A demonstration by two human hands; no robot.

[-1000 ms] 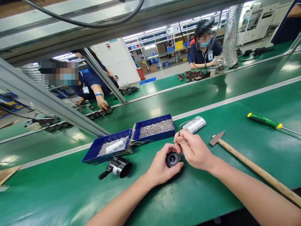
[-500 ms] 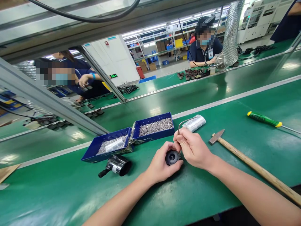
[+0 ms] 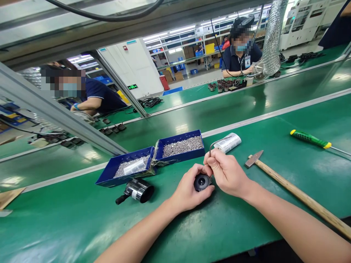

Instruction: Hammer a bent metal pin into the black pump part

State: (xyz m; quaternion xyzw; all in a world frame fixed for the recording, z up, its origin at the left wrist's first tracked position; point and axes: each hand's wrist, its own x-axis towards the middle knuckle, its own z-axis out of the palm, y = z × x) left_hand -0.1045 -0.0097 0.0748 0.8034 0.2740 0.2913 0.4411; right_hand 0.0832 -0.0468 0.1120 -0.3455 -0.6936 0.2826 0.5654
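Observation:
My left hand (image 3: 188, 191) is closed around a black round part (image 3: 202, 182) with a dark hole in its middle, low over the green bench. My right hand (image 3: 229, 173) pinches a thin bent metal rod, which looks like a hex key (image 3: 215, 142); its long arm points up and to the right. The rod's lower end is hidden by my fingers beside the part, so whether it touches the part I cannot tell. Left of my hands lies a shiny black cylindrical housing (image 3: 142, 190) with a side stub.
Two blue bins (image 3: 179, 157) of small metal screws stand behind my hands. Beyond the right hand lies a silvery-white cylinder (image 3: 229, 143). A wooden-handled hammer (image 3: 296, 190) and green-yellow screwdriver (image 3: 311, 138) rest to the right. Co-workers sit across the bench, past a metal post (image 3: 90, 126).
Both hands keep their hold, with hardly any movement. The whole view has shifted slightly. Across the bench, the co-worker at left has lowered a raised hand.

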